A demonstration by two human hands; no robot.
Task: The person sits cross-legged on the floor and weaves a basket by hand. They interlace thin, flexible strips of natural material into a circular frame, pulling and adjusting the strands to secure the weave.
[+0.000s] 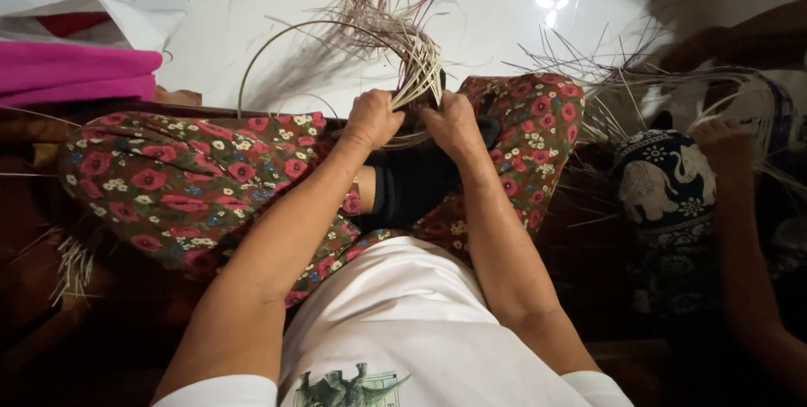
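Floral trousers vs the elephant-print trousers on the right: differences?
The floral trousers are dark with red flowers and small white ones; the elephant-print trousers are dark blue with white elephants. The floral trousers are on the person whose left hand and right hand grip the woven strips; the elephant-print trousers are on a neighbour at the right edge. Both have loose strips over them.

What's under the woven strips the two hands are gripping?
Under the woven strips lies a floral-trousered knee and the white floor. The left hand and right hand cover the weave's lower part.
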